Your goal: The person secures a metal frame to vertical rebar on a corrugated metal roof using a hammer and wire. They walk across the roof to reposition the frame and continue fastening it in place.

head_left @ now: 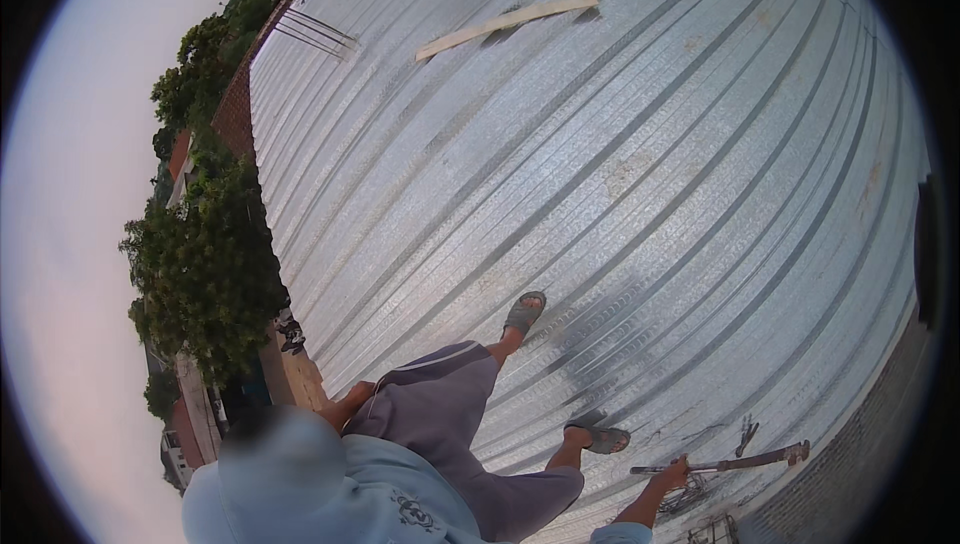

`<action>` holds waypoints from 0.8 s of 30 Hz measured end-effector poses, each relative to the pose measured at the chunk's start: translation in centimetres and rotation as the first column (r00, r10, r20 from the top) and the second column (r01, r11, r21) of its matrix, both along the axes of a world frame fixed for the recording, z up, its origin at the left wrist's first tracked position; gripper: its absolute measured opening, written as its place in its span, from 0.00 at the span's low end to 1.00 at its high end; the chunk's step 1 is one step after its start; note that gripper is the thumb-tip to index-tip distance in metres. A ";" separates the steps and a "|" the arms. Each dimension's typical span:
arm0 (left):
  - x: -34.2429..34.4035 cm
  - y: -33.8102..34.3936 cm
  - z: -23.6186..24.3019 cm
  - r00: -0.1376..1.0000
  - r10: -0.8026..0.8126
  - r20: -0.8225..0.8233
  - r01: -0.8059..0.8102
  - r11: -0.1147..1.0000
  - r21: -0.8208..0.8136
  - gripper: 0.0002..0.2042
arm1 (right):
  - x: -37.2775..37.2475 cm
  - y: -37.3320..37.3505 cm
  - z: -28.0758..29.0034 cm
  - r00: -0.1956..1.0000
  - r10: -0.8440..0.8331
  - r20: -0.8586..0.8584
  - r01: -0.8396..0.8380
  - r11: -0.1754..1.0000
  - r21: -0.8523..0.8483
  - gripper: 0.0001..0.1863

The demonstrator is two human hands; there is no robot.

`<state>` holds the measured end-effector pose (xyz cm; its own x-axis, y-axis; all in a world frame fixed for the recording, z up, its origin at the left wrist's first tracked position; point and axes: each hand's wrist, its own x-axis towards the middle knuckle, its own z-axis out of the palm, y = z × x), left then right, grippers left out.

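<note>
In the head view, my right hand (672, 473) is clamped on a long hammer-like tool (755, 460), near its thin end. The tool is low at the right, over the ribbed metal decking (600, 194), just beyond my right sandal (606, 438); its long axis runs nearly level across the view, the knobbed end pointing right, away from my legs. A dark plier-like tool (747, 436) is near its shaft. My left hand (354, 400) is well apart, against my shorts (430, 394); I cannot tell whether its fingers are together.
</note>
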<state>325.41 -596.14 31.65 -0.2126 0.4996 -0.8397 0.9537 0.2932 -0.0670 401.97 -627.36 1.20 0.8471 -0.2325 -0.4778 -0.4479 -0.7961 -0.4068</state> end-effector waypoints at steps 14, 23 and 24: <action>-1.3 34.3 10.1 0.231 0.529 0.816 -0.903 0.430 -0.023 0.18 | 0.7 47.4 38.1 0.860 0.509 0.037 -0.439 0.702 0.561 0.13; -7.5 31.2 8.3 -0.088 0.651 0.754 -0.988 0.041 -0.151 0.14 | -26.4 68.0 39.6 0.425 0.747 -0.511 -0.720 0.621 0.309 0.15; -8.5 29.5 6.4 -0.127 0.730 0.671 -0.984 -0.008 -0.177 0.12 | -29.2 70.3 38.9 0.395 0.741 -0.543 -0.739 0.607 0.291 0.15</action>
